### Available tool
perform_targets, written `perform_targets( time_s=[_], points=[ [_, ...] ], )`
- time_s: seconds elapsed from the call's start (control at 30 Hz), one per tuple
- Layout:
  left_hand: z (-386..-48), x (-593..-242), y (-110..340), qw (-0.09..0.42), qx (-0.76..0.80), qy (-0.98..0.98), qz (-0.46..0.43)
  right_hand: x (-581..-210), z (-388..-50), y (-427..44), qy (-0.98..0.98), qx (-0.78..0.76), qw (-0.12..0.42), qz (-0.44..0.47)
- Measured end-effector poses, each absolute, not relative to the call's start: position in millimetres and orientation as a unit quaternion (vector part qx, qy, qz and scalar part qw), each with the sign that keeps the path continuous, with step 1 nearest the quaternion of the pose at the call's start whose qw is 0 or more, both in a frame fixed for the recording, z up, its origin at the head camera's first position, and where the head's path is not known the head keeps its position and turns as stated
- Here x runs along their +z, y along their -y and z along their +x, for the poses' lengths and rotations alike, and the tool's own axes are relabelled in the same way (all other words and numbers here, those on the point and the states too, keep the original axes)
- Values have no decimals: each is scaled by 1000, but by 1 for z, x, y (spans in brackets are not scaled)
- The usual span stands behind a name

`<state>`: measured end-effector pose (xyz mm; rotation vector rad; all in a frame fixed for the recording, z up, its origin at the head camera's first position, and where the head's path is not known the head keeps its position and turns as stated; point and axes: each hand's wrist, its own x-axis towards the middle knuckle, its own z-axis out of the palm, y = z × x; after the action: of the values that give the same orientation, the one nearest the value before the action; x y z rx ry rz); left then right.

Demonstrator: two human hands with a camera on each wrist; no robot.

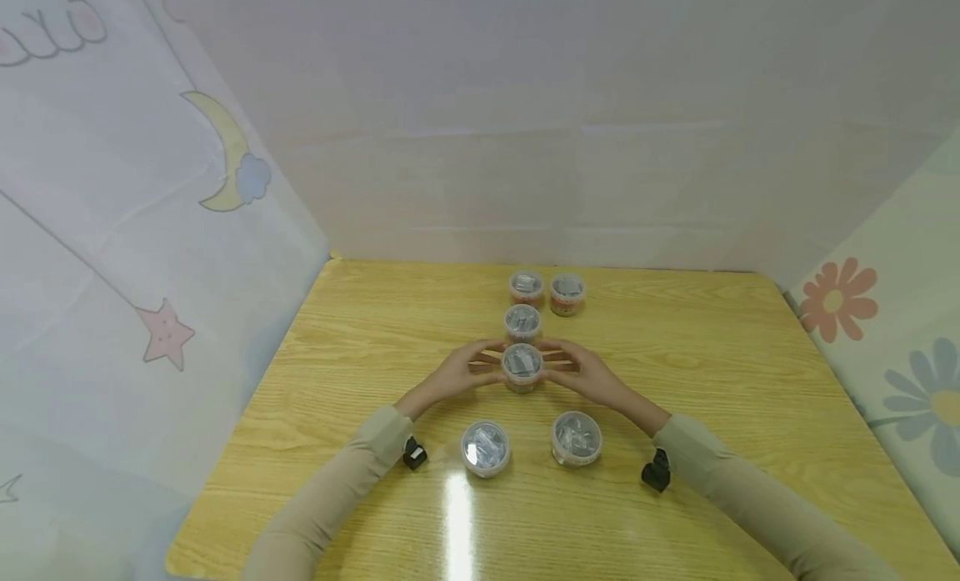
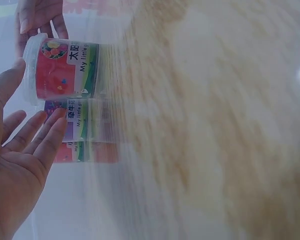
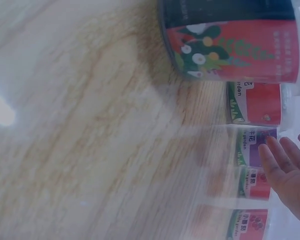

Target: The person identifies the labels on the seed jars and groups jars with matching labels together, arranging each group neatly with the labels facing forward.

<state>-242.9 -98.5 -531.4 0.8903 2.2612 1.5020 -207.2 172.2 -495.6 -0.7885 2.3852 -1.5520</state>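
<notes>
A small round plastic tub [image 1: 522, 364] with a clear lid stands upright between the two hands. Its label shows red in the left wrist view. My left hand [image 1: 459, 373] is at its left side and my right hand [image 1: 592, 377] at its right, fingers fairly straight and spread. The left thumb [image 2: 12, 80] is close to the lid rim; whether it touches cannot be told. Just behind stands a tub with a purple label [image 3: 252, 146], near the fingertips of both hands. Packets show through the lids.
Nearer the person stand two more lidded tubs, one on the left [image 1: 485, 449] and one on the right [image 1: 576, 438]. Farther back are another two, side by side, left [image 1: 527, 287] and right [image 1: 567, 293]. The wooden table [image 1: 360, 314] meets a pale cloth backdrop [image 1: 480, 172].
</notes>
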Motion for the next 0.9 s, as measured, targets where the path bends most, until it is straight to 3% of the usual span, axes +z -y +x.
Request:
perform_targets(
  time_s=[0.23,0.9],
  points=[
    [-243,-532,102,134,518,-784,315,-472,-198,-167,-809,-518,82,-263],
    [-238,-528,115,124,497,-794,326,-454,-186,-156,-816,-494,51,-297]
  ],
)
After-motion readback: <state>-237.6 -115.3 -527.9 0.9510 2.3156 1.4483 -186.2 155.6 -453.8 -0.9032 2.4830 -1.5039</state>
